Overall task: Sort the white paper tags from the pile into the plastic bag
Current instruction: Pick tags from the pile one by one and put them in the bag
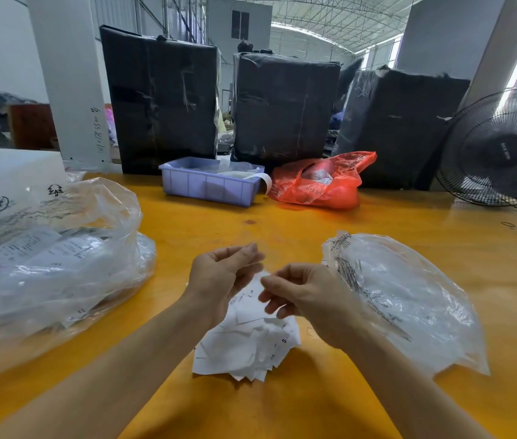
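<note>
At six o'clock on the yellow table (pixel 282 217), just in front of the person, lies the pile of white paper tags (pixel 247 346). Both hands hover over its far edge. The left hand (pixel 219 277) is raised with its fingers curled, thumb and forefinger nearly meeting; whether it pinches anything cannot be told. The right hand (pixel 301 296) pinches a single tag (pixel 251 299) at its upper corner, the other fingers loosely curled. At three o'clock, just beside the right hand, rests a clear plastic bag (pixel 409 299), apparently holding white tags already. A fuller bag (pixel 51 261) sits at nine o'clock.

The step looks like peeling one tag off the heap. Done well, the right hand would lift it clear so that no neighbours cling, and the left would then hold the bag's mouth open.
</note>
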`<state>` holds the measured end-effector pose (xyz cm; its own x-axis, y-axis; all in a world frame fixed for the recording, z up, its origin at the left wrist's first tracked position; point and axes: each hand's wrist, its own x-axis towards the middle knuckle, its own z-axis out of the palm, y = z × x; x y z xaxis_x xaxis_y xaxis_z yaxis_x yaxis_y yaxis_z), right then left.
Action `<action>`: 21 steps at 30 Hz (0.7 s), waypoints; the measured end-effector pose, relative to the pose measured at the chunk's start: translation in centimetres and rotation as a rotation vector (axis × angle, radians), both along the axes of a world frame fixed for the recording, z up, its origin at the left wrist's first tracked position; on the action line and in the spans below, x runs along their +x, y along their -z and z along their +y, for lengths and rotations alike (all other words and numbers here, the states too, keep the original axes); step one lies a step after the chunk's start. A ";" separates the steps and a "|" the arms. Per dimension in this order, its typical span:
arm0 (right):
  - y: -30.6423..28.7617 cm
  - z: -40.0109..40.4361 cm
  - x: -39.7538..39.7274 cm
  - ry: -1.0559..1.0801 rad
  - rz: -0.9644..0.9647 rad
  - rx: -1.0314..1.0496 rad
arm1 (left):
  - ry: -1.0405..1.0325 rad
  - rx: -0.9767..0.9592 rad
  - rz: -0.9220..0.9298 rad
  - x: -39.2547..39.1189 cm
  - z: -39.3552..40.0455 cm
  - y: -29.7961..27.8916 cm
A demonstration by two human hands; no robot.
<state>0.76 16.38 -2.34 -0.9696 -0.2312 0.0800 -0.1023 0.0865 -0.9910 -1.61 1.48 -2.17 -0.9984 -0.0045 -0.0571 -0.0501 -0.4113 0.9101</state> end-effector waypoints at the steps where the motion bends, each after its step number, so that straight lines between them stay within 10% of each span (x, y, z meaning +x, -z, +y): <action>1: 0.0 -0.3 0.1 -0.018 0.009 0.021 | -0.008 0.071 -0.009 0.0 0.1 0.0; 7: 0.3 0.8 -0.5 0.291 0.427 0.536 | -0.120 0.006 0.062 -0.6 -1.0 -0.5; 13: 1.7 -0.1 -1.0 0.024 0.436 0.882 | -0.174 -0.239 0.051 -1.4 -2.2 0.1; 21: 1.7 0.7 -1.3 0.154 0.393 0.758 | -0.169 -0.394 0.132 -1.2 -2.1 0.5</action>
